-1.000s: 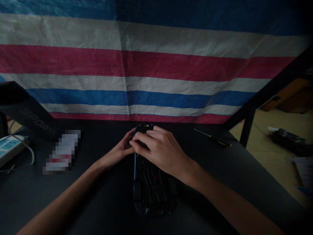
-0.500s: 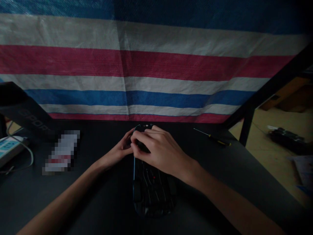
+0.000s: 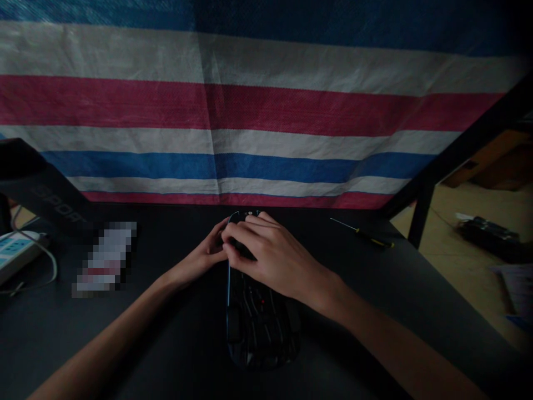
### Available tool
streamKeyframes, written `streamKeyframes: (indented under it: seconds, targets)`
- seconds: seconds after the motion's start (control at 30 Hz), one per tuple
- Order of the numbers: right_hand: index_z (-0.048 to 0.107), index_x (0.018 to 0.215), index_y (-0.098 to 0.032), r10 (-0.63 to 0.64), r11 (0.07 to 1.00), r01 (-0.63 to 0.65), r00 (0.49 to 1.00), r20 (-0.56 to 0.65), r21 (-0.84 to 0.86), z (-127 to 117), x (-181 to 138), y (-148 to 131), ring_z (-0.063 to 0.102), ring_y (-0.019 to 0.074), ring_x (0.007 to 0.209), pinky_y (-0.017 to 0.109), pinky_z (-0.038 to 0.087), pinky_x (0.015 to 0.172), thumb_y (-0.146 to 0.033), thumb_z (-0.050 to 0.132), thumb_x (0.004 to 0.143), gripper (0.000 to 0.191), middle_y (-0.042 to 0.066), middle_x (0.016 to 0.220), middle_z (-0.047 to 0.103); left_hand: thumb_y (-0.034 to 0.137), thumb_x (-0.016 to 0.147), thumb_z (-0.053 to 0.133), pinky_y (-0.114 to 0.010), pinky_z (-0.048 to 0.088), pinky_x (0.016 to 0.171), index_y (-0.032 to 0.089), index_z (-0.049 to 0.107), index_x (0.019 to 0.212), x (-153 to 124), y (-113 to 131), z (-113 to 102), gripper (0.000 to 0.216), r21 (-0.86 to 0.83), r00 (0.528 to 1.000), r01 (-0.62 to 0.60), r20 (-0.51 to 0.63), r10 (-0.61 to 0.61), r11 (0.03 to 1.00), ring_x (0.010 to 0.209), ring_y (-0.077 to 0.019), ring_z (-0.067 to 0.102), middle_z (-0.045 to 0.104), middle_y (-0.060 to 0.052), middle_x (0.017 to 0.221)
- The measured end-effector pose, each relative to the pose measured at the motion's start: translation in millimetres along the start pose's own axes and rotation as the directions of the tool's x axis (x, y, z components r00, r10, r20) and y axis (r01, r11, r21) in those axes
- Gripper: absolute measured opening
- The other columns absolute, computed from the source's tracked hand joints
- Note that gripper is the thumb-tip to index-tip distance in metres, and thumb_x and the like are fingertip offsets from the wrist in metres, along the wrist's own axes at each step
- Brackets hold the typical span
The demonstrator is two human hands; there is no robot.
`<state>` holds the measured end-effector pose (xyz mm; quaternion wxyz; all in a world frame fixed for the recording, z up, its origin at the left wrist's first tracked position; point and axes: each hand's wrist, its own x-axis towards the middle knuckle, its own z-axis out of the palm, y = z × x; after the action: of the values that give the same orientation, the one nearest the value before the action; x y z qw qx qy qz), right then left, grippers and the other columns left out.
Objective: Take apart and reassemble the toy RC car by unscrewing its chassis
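A dark toy car lies wheels-up on the black table, its underside facing me and a small red spot showing near its middle. My left hand grips the car's far left side, fingers curled around the edge by the wheel there. Over the far part of the underside, my right hand bends with thumb and index finger pinched together close to the left fingertips. Whatever sits in that pinch is hidden by the fingers. To the right lies a screwdriver with a black and yellow handle.
A blurred-out pale item lies on the left of the table. Beyond it are a power strip with a cable and a dark stand lettered "SPORT". A striped tarp hangs behind; a black frame post stands right.
The fingers of my right hand have shifted very slightly. The car and my left hand stay in place.
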<state>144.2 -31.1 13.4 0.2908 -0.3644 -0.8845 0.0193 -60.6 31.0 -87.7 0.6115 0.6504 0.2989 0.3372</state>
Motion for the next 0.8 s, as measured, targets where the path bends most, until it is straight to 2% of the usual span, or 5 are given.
streamKeyframes:
  seconds: [0.17,0.33,0.43,0.6,0.8]
  targets:
    - [0.063,0.115,-0.018,-0.030,0.999,0.030,1.000,0.007,0.014,0,0,-1,0.060,0.0216,0.106,0.037,0.041,0.098,-0.019,0.054,0.102,0.016,0.006,0.109,0.071,0.034,0.091,0.076,-0.056,0.034,0.127,0.029,0.034,0.165,1,-2,-1,0.085,-0.004,1.000,-0.018,-0.008,0.018,1.000,0.155,-0.0397,0.038,0.046,-0.012,0.166]
    - [0.064,0.109,-0.019,-0.033,0.997,0.030,0.999,0.036,0.067,-4,1,0,0.062,0.0183,0.096,0.036,0.041,0.097,-0.023,0.050,0.107,0.015,0.004,0.100,0.072,0.033,0.090,0.078,-0.055,0.034,0.127,0.029,0.035,0.164,2,-1,-3,0.085,0.002,1.000,-0.001,0.004,0.001,1.000,0.154,-0.0393,0.040,0.046,-0.011,0.166]
    - [0.062,0.113,-0.019,-0.072,0.990,0.063,0.995,0.072,0.124,-7,1,1,0.060,0.0197,0.107,0.035,0.041,0.100,-0.016,0.056,0.101,0.014,0.005,0.110,0.071,0.032,0.089,0.079,-0.054,0.034,0.127,0.028,0.036,0.163,2,2,-3,0.086,-0.001,0.999,0.034,0.011,-0.034,0.999,0.153,-0.0401,0.041,0.046,-0.012,0.166]
    - [0.063,0.107,-0.019,0.017,0.997,-0.020,0.999,0.048,0.068,-5,0,1,0.061,0.0189,0.093,0.035,0.044,0.093,-0.028,0.050,0.108,0.015,0.004,0.096,0.069,0.035,0.091,0.077,-0.056,0.030,0.129,0.030,0.029,0.166,0,-2,-2,0.089,-0.044,0.999,0.033,0.006,-0.033,0.998,0.155,-0.0379,0.039,0.042,-0.012,0.169]
    - [0.062,0.114,-0.019,0.014,0.998,-0.017,0.999,0.043,0.067,-4,0,1,0.061,0.0214,0.105,0.037,0.045,0.098,-0.021,0.059,0.100,0.015,0.007,0.107,0.069,0.035,0.088,0.081,-0.055,0.030,0.129,0.028,0.030,0.166,2,-8,-6,0.094,-0.022,0.999,0.046,-0.002,-0.046,0.999,0.156,-0.0403,0.036,0.043,-0.013,0.168]
